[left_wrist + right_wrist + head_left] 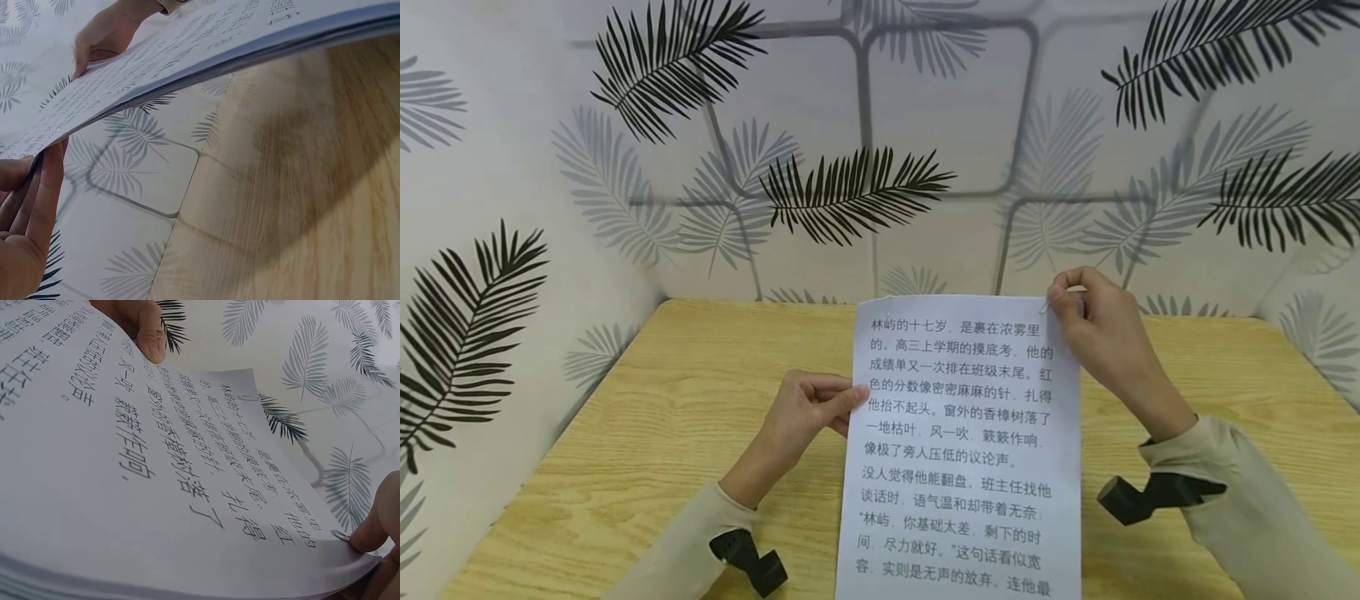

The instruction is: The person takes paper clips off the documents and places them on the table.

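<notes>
A stack of printed paper sheets (pixel 958 462), covered in lines of Chinese text, is held up over the table. My left hand (pixel 797 421) pinches its left edge between thumb and fingers, with the fingers behind the sheets in the left wrist view. At the top right corner, my right hand (pixel 1101 337) pinches the stack. In the right wrist view a metal paper clip (pixel 340 535) sits at that corner, beside the right thumb. A second, pale clip (pixel 248 398) is on the top edge near the other corner. The stack's lower end runs out of the head view.
Below the sheets lies a wood-grain table (pixel 685 358), its far edge close to a wall (pixel 940 108) with a leaf pattern. Each sleeve carries a black wrist mount, the left mount (pixel 748 562) and the right mount (pixel 1161 496).
</notes>
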The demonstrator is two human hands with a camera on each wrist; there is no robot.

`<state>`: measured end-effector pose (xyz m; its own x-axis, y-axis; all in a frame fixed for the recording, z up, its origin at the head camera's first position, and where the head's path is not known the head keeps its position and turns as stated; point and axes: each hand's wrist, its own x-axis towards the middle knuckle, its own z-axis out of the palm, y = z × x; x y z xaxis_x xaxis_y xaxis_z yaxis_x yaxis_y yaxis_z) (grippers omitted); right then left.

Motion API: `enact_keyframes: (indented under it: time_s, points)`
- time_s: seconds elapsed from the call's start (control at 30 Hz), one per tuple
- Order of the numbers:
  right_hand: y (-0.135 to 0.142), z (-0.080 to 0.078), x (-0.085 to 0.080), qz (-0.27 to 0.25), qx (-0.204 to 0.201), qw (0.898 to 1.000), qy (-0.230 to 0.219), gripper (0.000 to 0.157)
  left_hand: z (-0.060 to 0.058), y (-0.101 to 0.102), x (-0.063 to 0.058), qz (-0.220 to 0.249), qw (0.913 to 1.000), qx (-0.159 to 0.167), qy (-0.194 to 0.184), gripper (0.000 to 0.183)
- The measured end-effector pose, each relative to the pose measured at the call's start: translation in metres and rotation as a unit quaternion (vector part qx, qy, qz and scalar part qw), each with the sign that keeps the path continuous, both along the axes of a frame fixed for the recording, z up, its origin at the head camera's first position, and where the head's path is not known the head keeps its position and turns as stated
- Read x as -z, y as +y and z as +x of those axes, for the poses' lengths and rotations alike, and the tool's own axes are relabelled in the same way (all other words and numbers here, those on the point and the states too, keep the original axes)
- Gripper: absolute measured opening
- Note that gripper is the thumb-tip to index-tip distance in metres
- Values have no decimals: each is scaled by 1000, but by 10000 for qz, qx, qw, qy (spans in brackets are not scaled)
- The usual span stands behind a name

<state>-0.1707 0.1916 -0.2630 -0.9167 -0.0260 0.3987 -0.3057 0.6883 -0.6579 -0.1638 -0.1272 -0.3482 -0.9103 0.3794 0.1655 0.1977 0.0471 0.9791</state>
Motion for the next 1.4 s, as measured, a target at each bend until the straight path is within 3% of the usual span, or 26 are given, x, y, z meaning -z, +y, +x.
enact_keyframes:
  time_s: [0.23, 0.5, 1.4]
  points:
    - [1, 0, 0, 8, -22, 10000, 34, 22, -2, 0, 2, 222, 9993, -217, -196, 26]
    - [1, -1, 0, -26, 16, 10000, 69, 22, 0, 3, 3, 370, 9977, -569, -46, 24]
    - [10, -3, 0, -275, 263, 9990, 241, 22, 2, 4, 6, 574, 9961, -661, -45, 24]
